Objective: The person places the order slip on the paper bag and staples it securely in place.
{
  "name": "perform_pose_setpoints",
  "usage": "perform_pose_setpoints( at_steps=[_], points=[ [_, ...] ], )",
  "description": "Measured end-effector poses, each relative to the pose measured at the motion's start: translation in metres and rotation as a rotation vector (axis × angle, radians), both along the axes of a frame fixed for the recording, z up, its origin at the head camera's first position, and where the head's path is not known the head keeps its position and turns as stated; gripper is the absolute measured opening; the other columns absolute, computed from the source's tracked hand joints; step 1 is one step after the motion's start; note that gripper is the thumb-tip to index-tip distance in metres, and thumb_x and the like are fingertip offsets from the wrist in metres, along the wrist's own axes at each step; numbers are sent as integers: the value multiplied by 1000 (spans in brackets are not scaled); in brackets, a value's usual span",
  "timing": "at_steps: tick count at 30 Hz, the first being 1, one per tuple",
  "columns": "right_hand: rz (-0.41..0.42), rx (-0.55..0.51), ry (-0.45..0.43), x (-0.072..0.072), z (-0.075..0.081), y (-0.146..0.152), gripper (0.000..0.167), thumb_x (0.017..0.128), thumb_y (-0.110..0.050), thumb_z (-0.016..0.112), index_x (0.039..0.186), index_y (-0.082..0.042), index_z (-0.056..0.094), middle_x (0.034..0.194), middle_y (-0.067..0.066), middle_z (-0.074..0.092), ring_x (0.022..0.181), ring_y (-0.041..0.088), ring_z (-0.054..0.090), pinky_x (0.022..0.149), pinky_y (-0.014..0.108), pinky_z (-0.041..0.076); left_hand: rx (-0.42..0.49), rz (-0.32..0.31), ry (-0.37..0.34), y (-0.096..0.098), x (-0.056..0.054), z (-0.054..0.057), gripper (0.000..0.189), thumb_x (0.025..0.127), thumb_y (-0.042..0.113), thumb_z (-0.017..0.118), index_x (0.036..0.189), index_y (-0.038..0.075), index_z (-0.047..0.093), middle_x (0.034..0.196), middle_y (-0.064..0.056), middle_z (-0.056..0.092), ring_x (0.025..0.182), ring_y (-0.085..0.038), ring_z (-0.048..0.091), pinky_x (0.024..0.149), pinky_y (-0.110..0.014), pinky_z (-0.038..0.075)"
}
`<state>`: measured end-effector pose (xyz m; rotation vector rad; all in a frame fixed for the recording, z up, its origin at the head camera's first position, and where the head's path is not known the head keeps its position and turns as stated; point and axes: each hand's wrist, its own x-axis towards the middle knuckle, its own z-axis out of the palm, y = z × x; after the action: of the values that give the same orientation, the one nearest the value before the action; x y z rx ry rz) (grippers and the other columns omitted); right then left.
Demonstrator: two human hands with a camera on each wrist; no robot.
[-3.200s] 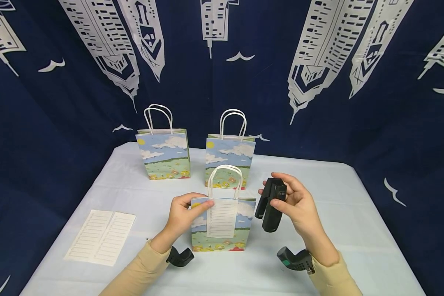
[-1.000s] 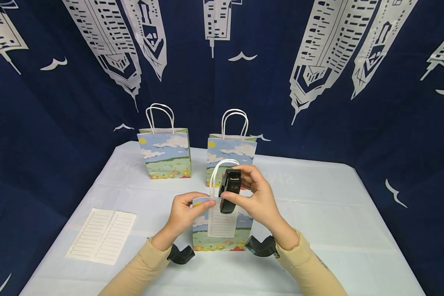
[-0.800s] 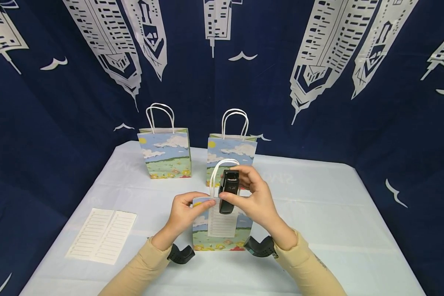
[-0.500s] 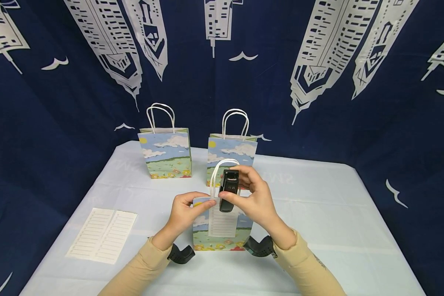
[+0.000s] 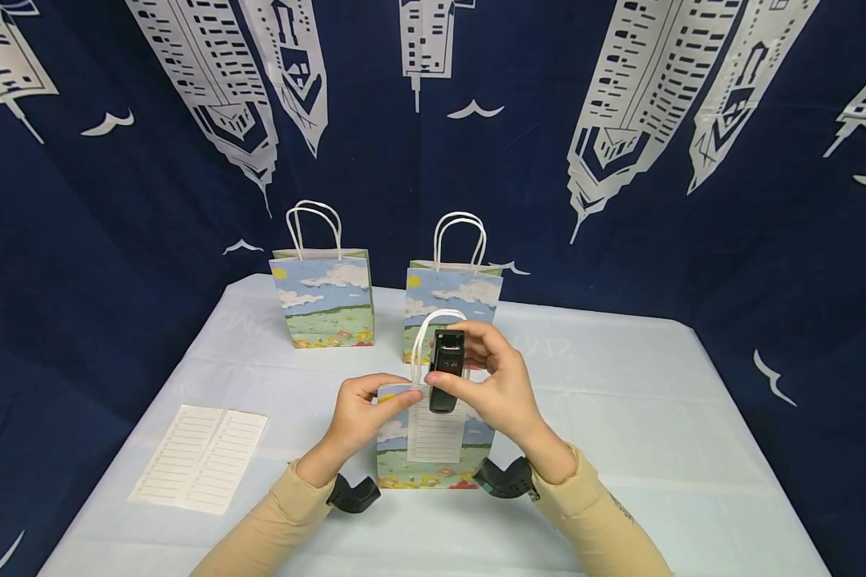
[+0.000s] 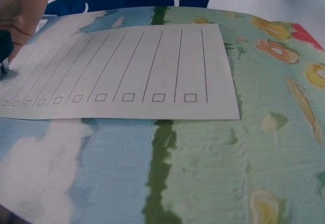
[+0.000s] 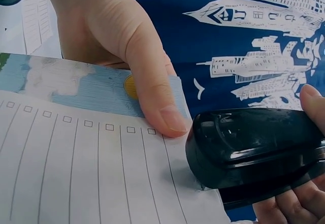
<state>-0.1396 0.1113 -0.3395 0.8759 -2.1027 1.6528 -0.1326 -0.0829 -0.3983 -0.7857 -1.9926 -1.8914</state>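
The black stapler (image 5: 448,354) has moved leftward from beside the front paper bag (image 5: 393,463) onto its top edge, gripped in the right hand (image 5: 496,389), just right of the left hand (image 5: 361,411), which pinches the lined checklist (image 5: 435,437) against the bag.

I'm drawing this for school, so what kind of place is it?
Probably a little craft corner indoors, though I can't be sure. There's a white-covered table with a dark blue cloth showing white buildings hung behind it, plus paper bags and a stapler.
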Motion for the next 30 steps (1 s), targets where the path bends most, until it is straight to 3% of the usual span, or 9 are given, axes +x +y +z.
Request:
perform_pose_setpoints(
  at_steps=[6, 13, 20, 25, 30],
  points=[
    [-1, -7, -8, 0, 0, 0, 52, 71, 3, 79, 117, -6, 57, 94, 8, 67, 85, 16, 65, 71, 30, 53, 0, -23, 11, -3, -13, -22, 11, 79, -6, 71, 90, -5, 71, 85, -17, 69, 80, -16, 66, 69, -33, 53],
    [-17, -11, -17, -2, -2, -2, 51, 70, 3, 80, 116, -5, 58, 94, 8, 67, 85, 16, 65, 72, 30, 53, -19, -52, -60, -6, -14, -22, 16, 78, -10, 70, 93, -5, 69, 90, -12, 69, 86, -13, 63, 74, -33, 53],
    [-22, -13, -20, -2, -2, -3, 51, 70, 2, 81, 115, -6, 58, 94, 7, 68, 85, 17, 65, 71, 31, 53, 11, -135, -52, -8, -17, -20, 32, 77, -8, 72, 108, -8, 62, 105, 5, 65, 100, -12, 60, 86, -33, 49],
    [-25, -15, -30, -2, -1, -3, 51, 70, 1, 81, 115, -7, 59, 94, 7, 68, 86, 17, 65, 71, 30, 52, -35, -174, -38, -6, -19, -12, 56, 69, 7, 83, 118, -3, 59, 111, -1, 65, 104, -16, 60, 92, -38, 45],
    [-24, -17, -27, -2, -1, -3, 52, 70, 1, 81, 115, -6, 59, 95, 8, 68, 86, 17, 65, 72, 30, 52, -132, -148, -53, 1, -15, 2, 58, 64, 0, 85, 116, -1, 62, 109, -11, 67, 102, -18, 60, 89, -40, 47]
  ],
)
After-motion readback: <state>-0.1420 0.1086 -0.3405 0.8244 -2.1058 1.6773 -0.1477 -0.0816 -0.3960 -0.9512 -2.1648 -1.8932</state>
